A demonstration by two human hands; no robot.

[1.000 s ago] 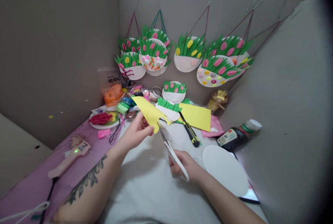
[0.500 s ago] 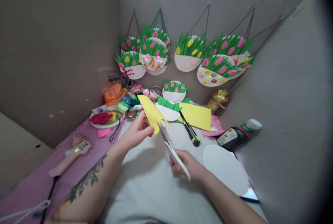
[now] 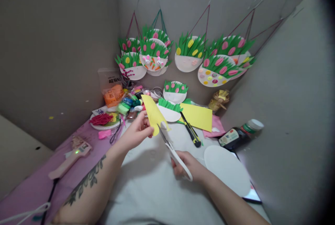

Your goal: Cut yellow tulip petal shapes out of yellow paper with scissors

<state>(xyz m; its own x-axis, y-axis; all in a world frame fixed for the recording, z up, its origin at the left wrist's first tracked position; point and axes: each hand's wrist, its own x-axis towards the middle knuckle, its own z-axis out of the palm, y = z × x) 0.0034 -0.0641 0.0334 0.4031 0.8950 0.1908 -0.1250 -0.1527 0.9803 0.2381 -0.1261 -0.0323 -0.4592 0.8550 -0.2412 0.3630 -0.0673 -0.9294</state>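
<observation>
Between its thumb and fingers, my left hand grips a yellow sheet of paper by its lower left edge, above the table. White-handled scissors sit in my right hand, its fingers wrapped about the handles. Their blades reach up to the paper's lower edge, where a cut notch shows. Just behind the paper lies a white half plate with green paper grass. To the right of the scissors rests a black and yellow utility knife.
Another yellow sheet lies behind the knife. At right are a white oval plate over a lit screen and a dark bottle. Clay packs, a plate with red yarn and a pink handheld device lie left. Decorated plates hang behind.
The yellow paper has shifted and turned slightly in my left hand. The scissor blades have moved a little at its lower edge. My right hand stays nearly in place.
</observation>
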